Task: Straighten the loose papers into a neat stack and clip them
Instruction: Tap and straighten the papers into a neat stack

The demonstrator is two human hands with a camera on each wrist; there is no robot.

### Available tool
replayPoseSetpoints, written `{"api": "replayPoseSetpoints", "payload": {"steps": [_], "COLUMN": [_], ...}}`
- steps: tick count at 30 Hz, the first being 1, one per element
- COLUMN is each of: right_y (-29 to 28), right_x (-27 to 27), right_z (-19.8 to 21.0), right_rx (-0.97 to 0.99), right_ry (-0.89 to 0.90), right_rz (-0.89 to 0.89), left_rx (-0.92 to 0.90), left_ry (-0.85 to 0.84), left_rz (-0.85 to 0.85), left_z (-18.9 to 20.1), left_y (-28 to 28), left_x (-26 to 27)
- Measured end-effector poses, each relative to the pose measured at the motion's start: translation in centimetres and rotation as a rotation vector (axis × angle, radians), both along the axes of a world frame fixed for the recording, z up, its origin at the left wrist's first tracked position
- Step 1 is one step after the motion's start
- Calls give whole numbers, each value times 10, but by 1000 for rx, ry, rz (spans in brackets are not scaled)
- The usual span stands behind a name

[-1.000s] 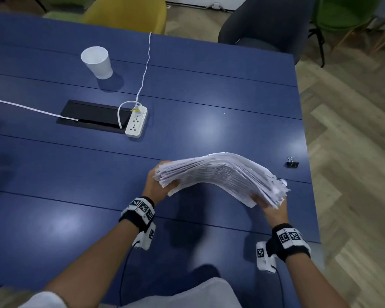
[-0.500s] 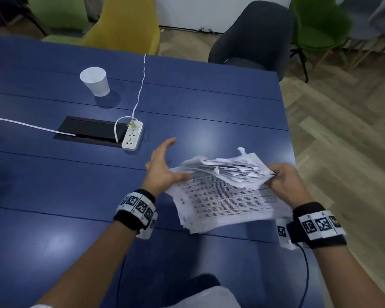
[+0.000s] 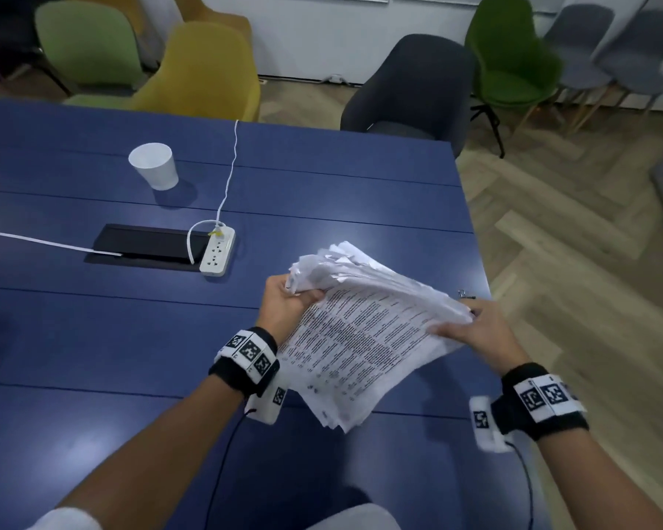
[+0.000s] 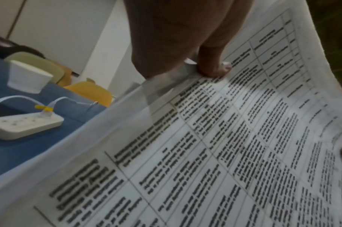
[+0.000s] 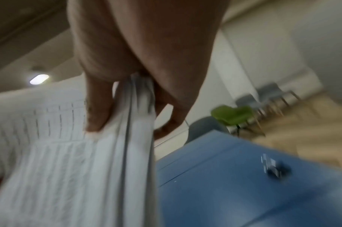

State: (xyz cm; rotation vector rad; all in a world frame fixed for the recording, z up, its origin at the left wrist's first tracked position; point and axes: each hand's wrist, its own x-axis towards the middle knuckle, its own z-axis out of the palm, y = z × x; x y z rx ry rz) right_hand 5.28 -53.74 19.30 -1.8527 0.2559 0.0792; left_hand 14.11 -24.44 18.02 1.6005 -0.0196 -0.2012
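A thick, uneven sheaf of printed papers (image 3: 364, 330) hangs tilted above the blue table (image 3: 92, 338), its far edges fanned and ragged. My left hand (image 3: 288, 304) pinches its upper left corner, thumb on the printed face; the left wrist view shows the papers (image 4: 224, 153) under that thumb. My right hand (image 3: 471, 330) grips the right edge, thumb on top and fingers behind; the right wrist view shows the papers (image 5: 115, 153) squeezed between them. A black binder clip (image 3: 466, 295) lies on the table just beyond my right hand, blurred as the binder clip (image 5: 277, 169) in the right wrist view.
A white power strip (image 3: 217, 252) with its cable lies beside a black cable hatch (image 3: 146, 242). A white paper cup (image 3: 154, 166) stands farther back left. The table's right edge (image 3: 475, 231) runs close to my right hand. Several chairs stand behind the table.
The sheaf was held flat and bowed, then turned toward me. My left hand had let go and spread open; now it pinches the upper left corner again. The sheaf sits higher and tilted.
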Motion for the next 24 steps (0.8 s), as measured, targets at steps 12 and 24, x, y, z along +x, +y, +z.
{"api": "replayPoseSetpoints", "payload": {"steps": [12,24], "right_y": [35,25], "right_x": [-13,1], "right_z": [-20,-22], "right_rx": [271,238], "right_ry": [-325,-307], "right_rz": [-210,-207], "left_rx": [-62,-37], "left_ry": [-90,-82], "left_rz": [-112,-233], "left_z": [0,-5], "left_y": [8,36], "left_x": [-22,5]}}
